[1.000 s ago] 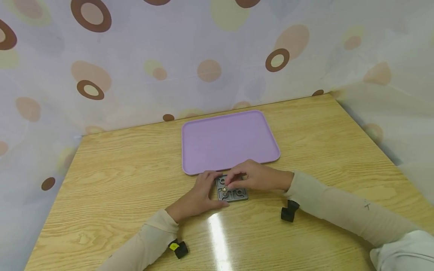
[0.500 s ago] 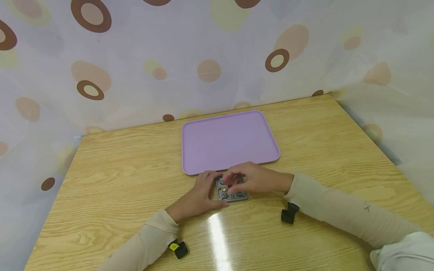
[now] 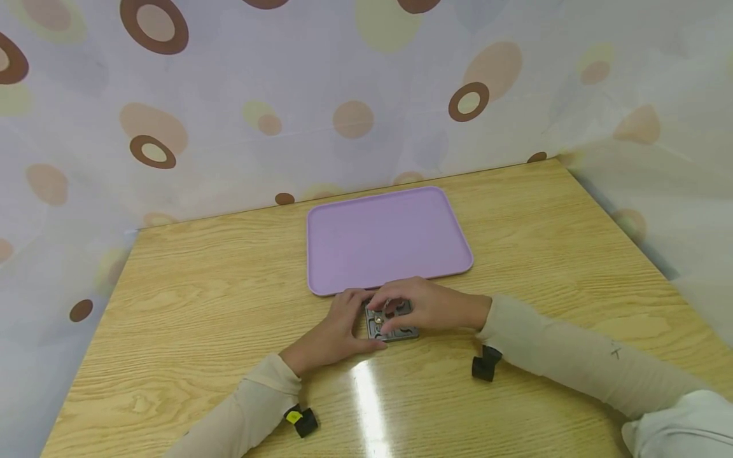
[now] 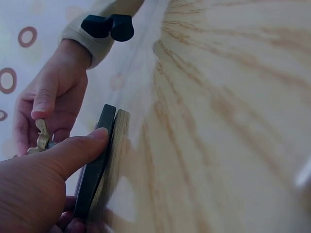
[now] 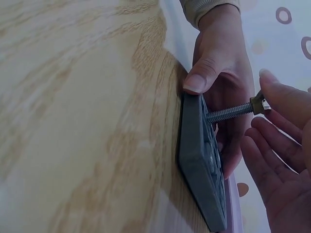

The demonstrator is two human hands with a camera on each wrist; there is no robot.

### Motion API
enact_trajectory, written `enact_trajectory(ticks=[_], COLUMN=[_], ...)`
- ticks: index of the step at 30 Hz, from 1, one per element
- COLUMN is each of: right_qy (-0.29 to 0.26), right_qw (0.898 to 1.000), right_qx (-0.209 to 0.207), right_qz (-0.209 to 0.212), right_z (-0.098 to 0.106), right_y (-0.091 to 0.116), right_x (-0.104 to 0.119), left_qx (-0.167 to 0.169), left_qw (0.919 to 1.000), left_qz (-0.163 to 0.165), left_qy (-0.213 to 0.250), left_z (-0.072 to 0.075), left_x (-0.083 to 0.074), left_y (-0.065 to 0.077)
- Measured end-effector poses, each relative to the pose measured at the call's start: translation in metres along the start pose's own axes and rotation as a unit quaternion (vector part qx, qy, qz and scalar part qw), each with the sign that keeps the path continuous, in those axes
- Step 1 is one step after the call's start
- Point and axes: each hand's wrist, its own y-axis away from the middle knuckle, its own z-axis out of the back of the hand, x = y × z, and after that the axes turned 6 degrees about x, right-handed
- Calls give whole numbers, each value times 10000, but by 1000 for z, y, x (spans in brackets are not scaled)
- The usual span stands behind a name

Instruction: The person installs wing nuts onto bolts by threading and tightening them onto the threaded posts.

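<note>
A small grey plate with moulded recesses [image 5: 194, 141] lies on the wooden table. A threaded bolt [image 5: 228, 114] stands up from it, topped by a brass wing nut [image 4: 43, 136]. My left hand [image 3: 338, 334] grips the plate by its edges, thumb on the near side and fingers on the far side. Over the plate, my right hand [image 3: 429, 305] has thumb and fingers spread around the wing nut. Its thumb tip appears to touch one wing, while the other fingers stand apart from the nut. The right hand covers part of the plate in the head view.
Just behind the plate lies a purple tray [image 3: 389, 235] on the wooden table [image 3: 217, 280]. A patterned curtain [image 3: 298, 76] hangs along the back and sides. Black camera mounts [image 3: 485, 364] are strapped to both wrists.
My right thumb and fingers were close together at the bolt's top, then parted; the hand has since shifted slightly left and nearer. My left hand and the plate have stayed put.
</note>
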Motion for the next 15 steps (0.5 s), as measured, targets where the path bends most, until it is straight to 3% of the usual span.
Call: enact_trajectory(ticks=[15], right_qy=[437], right_qw=[9988], right_qx=[-160], right_qz=[128], right_z=[1], right_y=[3], right_x=[-5], left_qx=[-87], left_qw=[10000], left_qz=[-26], left_qy=[-40], left_z=[-1], left_x=[0], left_y=[-1])
